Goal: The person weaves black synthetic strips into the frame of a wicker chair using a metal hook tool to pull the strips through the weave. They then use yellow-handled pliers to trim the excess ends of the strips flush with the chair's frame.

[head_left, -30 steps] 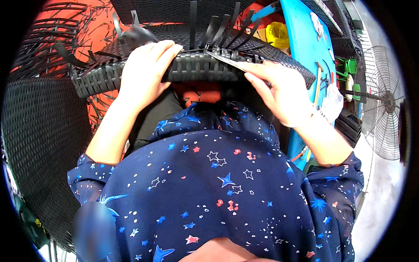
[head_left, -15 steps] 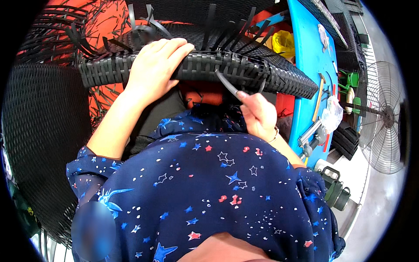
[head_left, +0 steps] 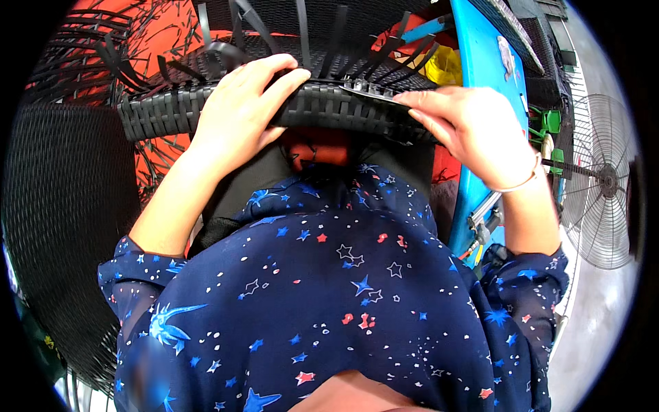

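Left hand: my left hand is clamped on the rim, fingers over the top edge, thumb lower on the front.
Right hand: my right hand pinches one end of a thin strip between thumb and fingers; bracelet on that wrist.
Hands: apart, left one left of centre on the rim, right one near its right part.
Rim: black woven, runs crosswise in front of me, above my lap, between and under the hands.
Strip: lies along the rim's top edge, angled down to the right; cannot tell whether its far tip is tucked into the weave.
Loose ends: black strips stick up behind the rim, some bent over.
Left side: big black woven panel.
Behind: red surface littered with black scraps.
Right side: blue table, yellow bag just left of it, green item beyond, wire fan farthest out.
Clothing: dark blue shirt, star print.
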The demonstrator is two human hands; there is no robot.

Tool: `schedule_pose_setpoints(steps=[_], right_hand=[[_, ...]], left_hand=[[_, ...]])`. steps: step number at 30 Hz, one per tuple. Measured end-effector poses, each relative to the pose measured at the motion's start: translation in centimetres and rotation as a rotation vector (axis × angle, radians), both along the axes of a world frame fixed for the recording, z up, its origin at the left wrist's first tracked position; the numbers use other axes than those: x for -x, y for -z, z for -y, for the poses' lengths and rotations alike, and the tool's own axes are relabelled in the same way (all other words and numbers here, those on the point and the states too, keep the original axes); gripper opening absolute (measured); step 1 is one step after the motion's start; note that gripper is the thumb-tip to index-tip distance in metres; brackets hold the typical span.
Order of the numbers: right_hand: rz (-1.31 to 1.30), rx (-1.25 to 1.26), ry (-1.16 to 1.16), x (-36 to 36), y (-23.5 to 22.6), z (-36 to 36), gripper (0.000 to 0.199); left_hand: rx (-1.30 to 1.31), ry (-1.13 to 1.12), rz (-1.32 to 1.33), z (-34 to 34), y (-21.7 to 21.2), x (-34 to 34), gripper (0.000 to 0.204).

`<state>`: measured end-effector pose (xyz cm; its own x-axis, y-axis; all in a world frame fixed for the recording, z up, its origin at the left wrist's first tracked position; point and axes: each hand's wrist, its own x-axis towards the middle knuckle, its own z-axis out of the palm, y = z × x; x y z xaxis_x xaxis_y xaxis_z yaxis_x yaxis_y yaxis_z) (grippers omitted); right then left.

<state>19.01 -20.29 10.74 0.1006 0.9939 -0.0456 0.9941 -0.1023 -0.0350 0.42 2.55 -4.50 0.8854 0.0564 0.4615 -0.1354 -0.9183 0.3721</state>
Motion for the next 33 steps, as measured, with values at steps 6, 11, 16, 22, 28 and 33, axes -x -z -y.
schedule_pose_setpoints(steps=[6,11,16,22,28,33], right_hand=[[-0.069,0.205,-0.097,-3.2,-3.1,-4.0,0.018],[-0.365,0.649,-0.045,-4.6,-6.5,-8.2,0.032],[-0.465,0.654,-0.132,-6.7,-5.7,-9.3,0.031],[-0.434,0.64,-0.173,-6.7,-5.8,-10.0,0.03],[-0.331,0.585,-0.153,-4.9,-6.8,-9.1,0.028],[-0.347,0.571,-0.147,-5.1,-7.0,-8.4,0.026]], left_hand=[[-0.03,-0.071,0.003,0.0,-0.3,1.3,0.073],[-0.09,-0.129,-0.066,-0.5,-1.6,2.2,0.078],[-0.123,-0.146,-0.082,-0.3,-2.1,2.6,0.08],[-0.142,-0.151,-0.086,-0.1,-2.4,3.1,0.076],[-0.15,-0.148,-0.063,0.2,-2.6,2.9,0.075],[-0.143,-0.163,-0.017,0.3,-2.1,3.3,0.076]])
